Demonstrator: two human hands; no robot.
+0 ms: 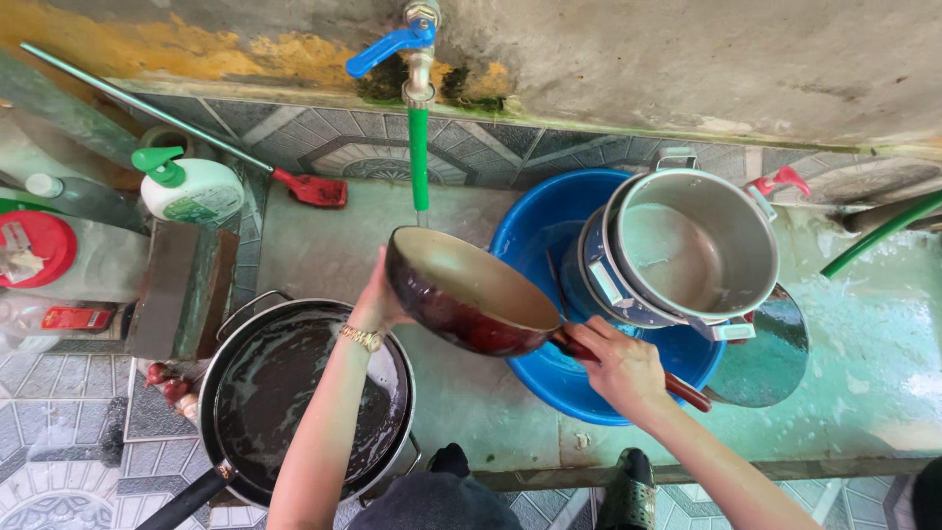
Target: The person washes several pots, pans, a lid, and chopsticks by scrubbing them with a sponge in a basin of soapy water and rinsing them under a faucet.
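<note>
A red frying pan [461, 290] with a pale inside is held tilted under the tap's green spout [419, 157]. My right hand [620, 365] grips its red handle. My left hand [378, 294] is behind the pan's left rim, touching it. Below the left arm sits a big dark wok [265, 393] with foamy water.
A blue basin [549, 221] at right holds a metal pot [687, 245] and a lid [760, 353]. A white soap bottle with green pump [186, 186], a red-lidded jar [34, 245], a red-headed long tool [314, 188] and a green hose [883, 231] lie around. My sandalled feet [628, 491] are at the bottom.
</note>
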